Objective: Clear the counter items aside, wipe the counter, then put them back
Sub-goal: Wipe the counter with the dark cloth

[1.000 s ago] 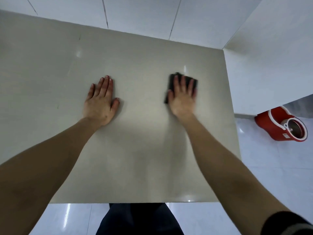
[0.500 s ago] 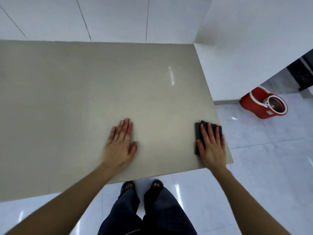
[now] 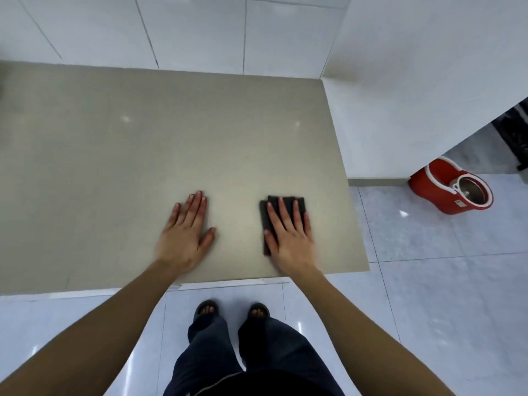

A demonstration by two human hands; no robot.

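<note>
The beige counter (image 3: pixel 143 155) fills the middle of the view, with nothing standing on it. A folded dark grey cloth (image 3: pixel 267 221) lies flat near the front right of the counter. My right hand (image 3: pixel 290 235) presses flat on the cloth, fingers spread and pointing away from me, covering most of it. My left hand (image 3: pixel 185 235) rests palm down on the bare counter to the left of the cloth, holding nothing.
A white tiled wall runs behind the counter and a white wall block (image 3: pixel 414 95) closes its right side. A red mop bucket (image 3: pixel 451 190) stands on the pale floor at the right. My legs and sandalled feet (image 3: pixel 231 310) are just below the counter's front edge.
My right hand has slid the cloth from the counter's right front corner leftward, towards my left hand. The view has tilted down a little, showing more floor and legs.
</note>
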